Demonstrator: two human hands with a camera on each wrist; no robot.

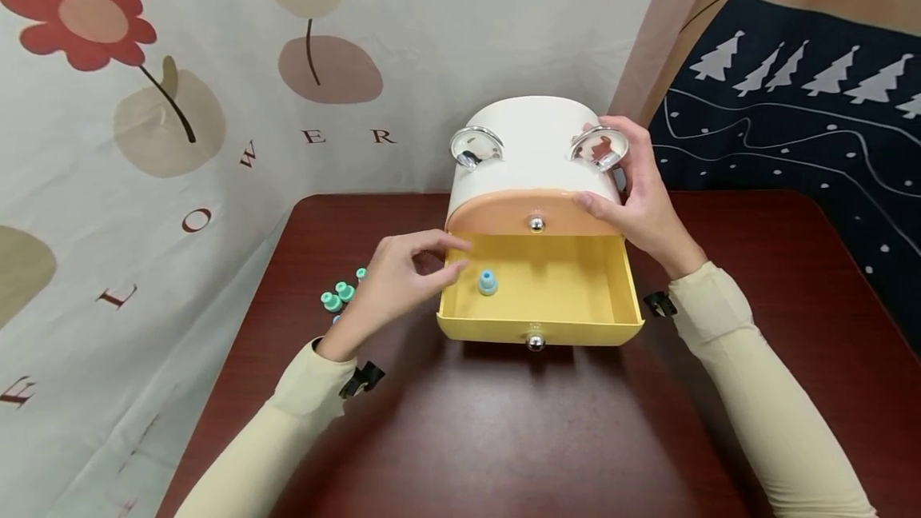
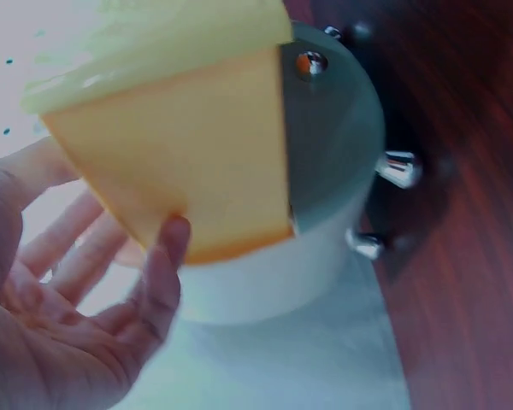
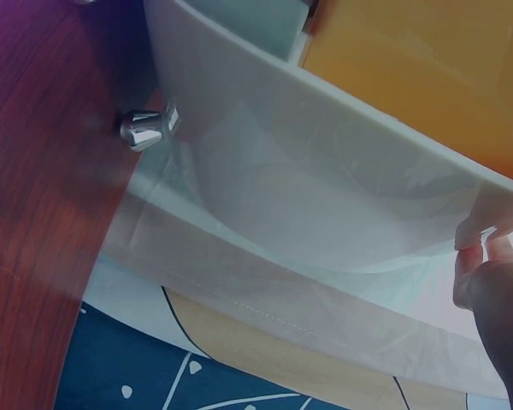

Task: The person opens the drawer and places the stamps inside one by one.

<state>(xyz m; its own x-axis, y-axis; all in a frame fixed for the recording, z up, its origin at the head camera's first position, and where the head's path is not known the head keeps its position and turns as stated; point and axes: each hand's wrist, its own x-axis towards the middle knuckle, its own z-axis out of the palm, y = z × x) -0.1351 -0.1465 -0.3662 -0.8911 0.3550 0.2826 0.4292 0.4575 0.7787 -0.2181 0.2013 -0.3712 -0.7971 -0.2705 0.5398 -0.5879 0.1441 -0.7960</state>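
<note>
A white storage box with two shiny ear-shaped loops stands on the table, its lower yellow drawer pulled out and its upper orange drawer closed. Inside the yellow drawer, near its left side, stands a small light-blue stepped plug-like piece. My left hand hovers at that drawer's left edge, thumb and fingers apart with nothing between them. With my right hand I hold the box's right side, thumb on the orange front and fingers behind the right ear loop.
Several small green plug-like pieces lie on the dark red table left of the box, partly hidden by my left hand. A flower-printed cloth hangs behind, and a dark cloth with white trees hangs at the right.
</note>
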